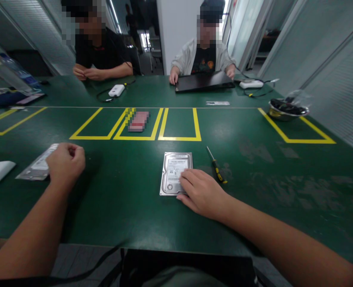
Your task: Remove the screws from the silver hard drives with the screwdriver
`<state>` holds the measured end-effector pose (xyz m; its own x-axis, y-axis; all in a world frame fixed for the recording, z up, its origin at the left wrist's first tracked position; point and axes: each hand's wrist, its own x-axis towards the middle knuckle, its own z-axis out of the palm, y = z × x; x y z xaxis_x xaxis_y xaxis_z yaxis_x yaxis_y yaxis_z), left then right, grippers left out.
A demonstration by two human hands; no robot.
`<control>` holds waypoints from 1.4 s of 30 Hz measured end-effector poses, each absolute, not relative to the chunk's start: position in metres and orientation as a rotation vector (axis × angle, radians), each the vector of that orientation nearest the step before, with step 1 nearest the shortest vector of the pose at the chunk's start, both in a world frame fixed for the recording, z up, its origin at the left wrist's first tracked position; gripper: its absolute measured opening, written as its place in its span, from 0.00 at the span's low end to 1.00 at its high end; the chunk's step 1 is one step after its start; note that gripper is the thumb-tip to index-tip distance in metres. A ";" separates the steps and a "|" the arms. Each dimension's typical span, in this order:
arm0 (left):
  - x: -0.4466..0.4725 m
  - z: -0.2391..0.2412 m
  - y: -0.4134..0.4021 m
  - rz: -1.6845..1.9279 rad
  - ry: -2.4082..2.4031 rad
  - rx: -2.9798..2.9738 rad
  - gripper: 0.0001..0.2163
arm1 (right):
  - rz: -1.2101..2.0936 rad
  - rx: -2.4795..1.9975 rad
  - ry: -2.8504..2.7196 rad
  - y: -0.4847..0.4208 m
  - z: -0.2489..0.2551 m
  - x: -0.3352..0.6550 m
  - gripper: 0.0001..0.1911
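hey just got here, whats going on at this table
A person sits working with bare hands at a green table. Their right hand rests on the right side of a hard drive lying flat, with a screwdriver just beyond that hand. The left hand is curled by a second drive; whether it touches it is unclear. Across the table, someone handles a black panel.

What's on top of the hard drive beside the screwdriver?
The hard drive bears a printed white label. The right hand overlaps the drive's lower right part, hiding the surface there; the drive's underside cannot be seen.
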<state>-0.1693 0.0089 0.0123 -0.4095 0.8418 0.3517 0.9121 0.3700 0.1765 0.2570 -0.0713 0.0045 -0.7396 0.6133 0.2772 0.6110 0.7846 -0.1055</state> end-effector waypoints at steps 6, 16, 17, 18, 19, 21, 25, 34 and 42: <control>-0.110 0.033 0.002 -0.791 -2.242 -1.830 0.12 | 0.022 -0.940 -2.670 -0.071 0.004 0.257 0.17; 0.004 0.047 -0.009 -1.119 -1.676 -2.662 0.08 | -0.024 -0.950 -2.684 -0.072 0.005 0.257 0.19; 0.009 0.043 -0.007 -1.144 -1.615 -2.704 0.08 | -0.022 -0.951 -2.684 -0.072 0.006 0.257 0.19; 0.013 0.039 -0.005 -1.160 -1.576 -2.736 0.07 | -0.020 -0.951 -2.684 -0.071 0.006 0.256 0.19; 0.015 0.033 -0.003 -1.181 -1.554 -2.765 0.07 | -0.016 -0.950 -2.684 -0.071 0.006 0.256 0.19; 0.014 0.021 0.001 -1.256 -1.558 -2.816 0.07 | -0.004 -0.953 -2.687 -0.071 0.006 0.256 0.19; 0.002 0.001 0.005 -1.467 -1.677 -2.905 0.06 | 0.017 -0.960 -2.689 -0.071 0.007 0.256 0.19; 0.000 -0.007 -0.003 -1.485 -1.836 -3.074 0.09 | 0.059 -0.963 -2.668 -0.071 0.006 0.258 0.19; -0.003 -0.002 -0.007 -1.435 -1.794 -3.207 0.10 | 0.042 -0.968 -2.676 -0.069 0.005 0.257 0.20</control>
<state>-0.0027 -0.0070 -0.0025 0.4255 0.8882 0.1735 0.3647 -0.3437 0.8654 0.2571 -0.0692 0.0055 -0.7302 0.6300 0.2644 0.6213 0.7733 -0.1266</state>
